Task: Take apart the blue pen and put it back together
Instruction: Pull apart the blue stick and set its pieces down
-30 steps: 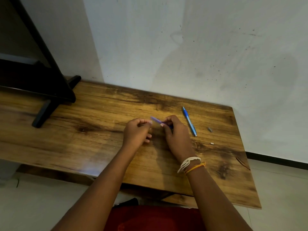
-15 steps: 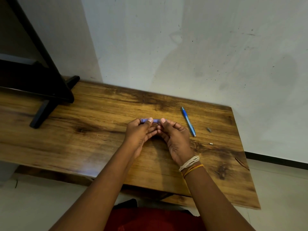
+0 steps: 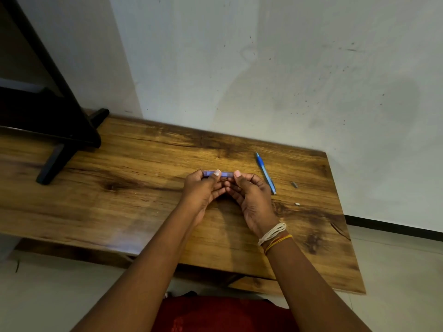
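A short blue-violet pen part [image 3: 224, 174] lies level between my two hands, just above the wooden table [image 3: 119, 200]. My left hand [image 3: 203, 190] pinches its left end with thumb on top. My right hand [image 3: 249, 195] grips the right end, and that end is hidden behind the fingers. A longer blue pen piece [image 3: 265, 172] lies loose on the table to the right of my right hand, pointing away toward the wall. Two tiny metal parts, one [image 3: 294, 184] farther and one [image 3: 297, 203] nearer, rest on the wood right of that piece.
A black stand with a foot [image 3: 55, 164] occupies the table's far left. A pale wall [image 3: 263, 80] runs along the table's back edge. The table's right edge [image 3: 345, 224] drops to a tiled floor. Red cloth [image 3: 220, 315] shows at the bottom.
A second ago the part pointed obliquely between my hands with my right hand palm down. Now it is level, both thumbs on top, and my right palm faces up.
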